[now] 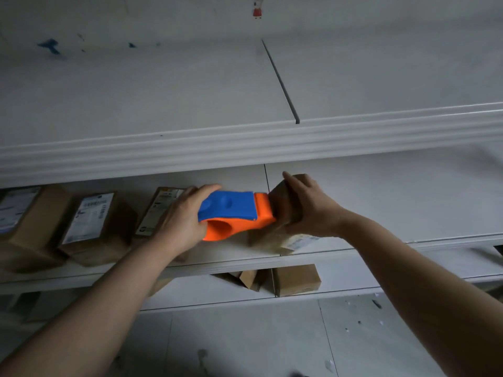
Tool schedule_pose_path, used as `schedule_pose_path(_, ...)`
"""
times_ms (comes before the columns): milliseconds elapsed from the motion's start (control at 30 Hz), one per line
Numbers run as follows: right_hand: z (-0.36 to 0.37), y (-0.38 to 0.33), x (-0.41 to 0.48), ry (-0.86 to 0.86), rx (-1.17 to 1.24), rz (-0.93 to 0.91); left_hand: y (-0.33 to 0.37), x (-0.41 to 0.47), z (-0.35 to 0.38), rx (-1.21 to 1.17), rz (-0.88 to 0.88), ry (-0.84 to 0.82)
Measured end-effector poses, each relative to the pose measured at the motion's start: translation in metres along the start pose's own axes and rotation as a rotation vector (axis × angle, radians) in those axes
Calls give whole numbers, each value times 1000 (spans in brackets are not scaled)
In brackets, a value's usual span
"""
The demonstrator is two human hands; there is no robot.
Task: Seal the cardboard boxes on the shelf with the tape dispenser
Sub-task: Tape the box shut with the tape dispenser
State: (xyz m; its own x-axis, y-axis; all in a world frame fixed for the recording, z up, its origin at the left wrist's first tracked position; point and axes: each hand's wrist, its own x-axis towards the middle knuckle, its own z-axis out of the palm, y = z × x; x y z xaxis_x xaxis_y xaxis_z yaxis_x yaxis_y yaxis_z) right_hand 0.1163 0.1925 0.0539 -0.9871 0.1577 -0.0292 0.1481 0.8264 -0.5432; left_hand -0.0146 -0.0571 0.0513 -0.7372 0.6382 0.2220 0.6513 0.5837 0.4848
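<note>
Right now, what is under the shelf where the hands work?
A lower shelf holds a plain brown box and, left of it, smaller cardboard pieces leaning. Further left, the left forearm and shadow cover the rest.

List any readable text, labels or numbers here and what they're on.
Nothing legible.
Far-left box label: blurred.
Second box label: barcode-like marks, blurred.
Third box label: too small.
Rightmost box label: blurred.
Tape dispenser: no markings visible.
</note>
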Motion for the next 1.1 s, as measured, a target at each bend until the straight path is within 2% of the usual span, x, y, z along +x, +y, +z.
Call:
schedule_pose_path(67, 6, 19, -10, 25, 403, 47, 7, 4, -8, 5, 20, 23)
schedule_pose_path(133, 20, 38, -22, -29, 545, 113, 23, 8, -7, 60, 58, -55)
schedule_pose_path(233, 36, 57, -34, -78, 363, 201, 45, 8, 12, 97, 47, -182)
schedule_pose_path(300, 40, 56, -33, -55, 139, 177, 55, 9, 18, 99, 41, -192)
schedule_pose_path(367, 39, 45, -29, -23, 22, 94, 58, 13, 19, 140, 33, -196)
schedule_pose_path(433, 39, 37, -27, -19, 12, 55, 58, 15, 18, 164, 40, -205)
schedule_pose_path(567, 41, 45, -34, 20, -38, 96, 47, 14, 14, 198, 76, -222)
schedule_pose_path(800, 41, 44, -33, -7, -60, 77, -35, -3, -42, 218, -98, -132)
schedule_pose_path(967, 39, 45, -32, -17, -74, 83, -38, 0, -25, 251, -33, -166)
schedule_pose_path(1100, 40, 40, -32, -21, -105, 89, -25, 0, -10, 341, -70, -194)
